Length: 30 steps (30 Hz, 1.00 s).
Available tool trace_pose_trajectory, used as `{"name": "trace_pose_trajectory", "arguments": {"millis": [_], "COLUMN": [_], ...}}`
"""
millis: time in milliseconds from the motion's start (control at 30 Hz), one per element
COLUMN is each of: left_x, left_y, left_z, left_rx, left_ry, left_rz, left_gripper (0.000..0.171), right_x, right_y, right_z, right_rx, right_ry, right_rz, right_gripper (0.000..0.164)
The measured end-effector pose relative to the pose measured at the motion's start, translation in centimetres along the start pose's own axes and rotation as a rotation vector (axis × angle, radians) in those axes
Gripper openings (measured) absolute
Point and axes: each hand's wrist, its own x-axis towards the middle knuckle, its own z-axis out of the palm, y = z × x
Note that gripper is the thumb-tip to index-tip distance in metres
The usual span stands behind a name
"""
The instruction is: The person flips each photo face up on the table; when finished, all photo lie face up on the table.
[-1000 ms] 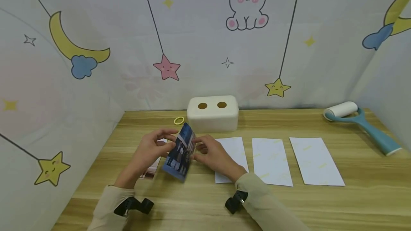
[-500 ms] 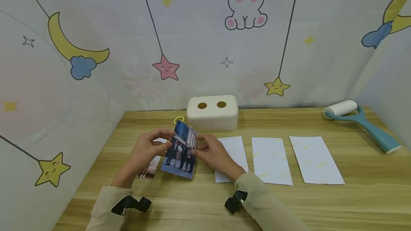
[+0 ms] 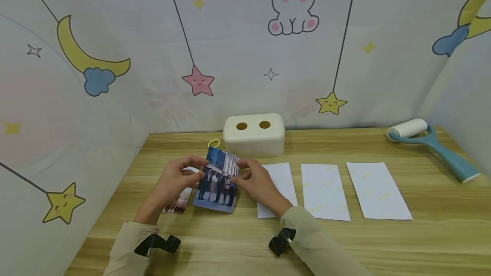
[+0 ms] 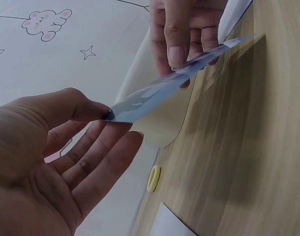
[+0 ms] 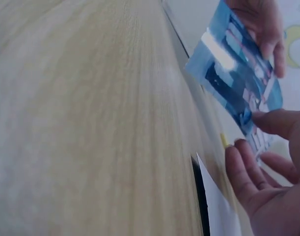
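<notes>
Between both hands a printed photo (image 3: 217,185) of a group of standing people is held up off the table, tilted toward the camera. My left hand (image 3: 177,182) pinches its left edge between thumb and fingers, and the left wrist view shows the thumb on top of the photo (image 4: 154,96). On the opposite edge, my right hand (image 3: 258,182) pinches it the same way, thumb over the picture side in the right wrist view. Partly hidden behind the left hand, another photo (image 3: 179,203) lies on the table.
Three white sheets lie in a row at the right: a near one (image 3: 281,182), a middle one (image 3: 325,191) and a far one (image 3: 379,191). A white box (image 3: 254,142) with two holes and a yellow ring (image 3: 214,143) stand behind. A blue-handled lint roller (image 3: 441,148) lies back right.
The photo has turned from nearly edge-on to facing the camera, its picture now fully showing. Both hands keep their hold and have shifted only slightly.
</notes>
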Motion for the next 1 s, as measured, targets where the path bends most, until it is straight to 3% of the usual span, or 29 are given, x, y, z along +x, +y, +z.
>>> {"name": "trace_pose_trajectory", "arguments": {"millis": [300, 567, 1000], "left_x": [0.3, 0.5, 0.7], "left_y": [-0.9, -1.8, -2.8], "left_z": [-0.1, 0.1, 0.3], "left_rx": [0.093, 0.212, 0.202], "left_ry": [-0.037, -0.037, -0.055], "left_rz": [-0.045, -0.047, -0.068], "left_gripper": [0.030, 0.027, 0.026], "right_x": [0.0, 0.0, 0.2], "right_y": [-0.2, -0.1, 0.0], "right_z": [-0.2, -0.3, 0.0], "right_rx": [-0.004, -0.017, -0.090], "right_ry": [0.020, -0.008, -0.053], "right_rz": [0.034, -0.004, -0.006], "right_gripper": [0.046, 0.046, 0.046]}}
